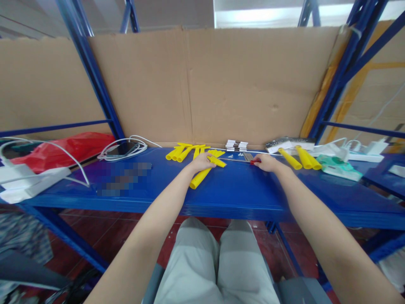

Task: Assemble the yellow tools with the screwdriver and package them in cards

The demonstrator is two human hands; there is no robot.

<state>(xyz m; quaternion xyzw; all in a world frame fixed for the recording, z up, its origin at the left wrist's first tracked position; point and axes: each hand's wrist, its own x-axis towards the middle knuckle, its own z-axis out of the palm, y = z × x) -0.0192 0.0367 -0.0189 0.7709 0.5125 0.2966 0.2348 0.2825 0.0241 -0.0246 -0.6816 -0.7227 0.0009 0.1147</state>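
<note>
My left hand is closed around a short yellow tube-like piece, just above the middle of the blue table. Below it, a longer yellow tube lies slanting toward me. My right hand pinches the red handle of a thin tool, which looks like a screwdriver. Its slim shaft points left toward the yellow piece; whether the tip touches it I cannot tell. Small white bits and a flat grey piece lie just behind, between my hands.
More yellow tubes lie behind my left hand, others at right. White blocks with black bands stand by the cardboard wall. At left are a red bag, coiled white cable and power strip; at right, a green-white packet.
</note>
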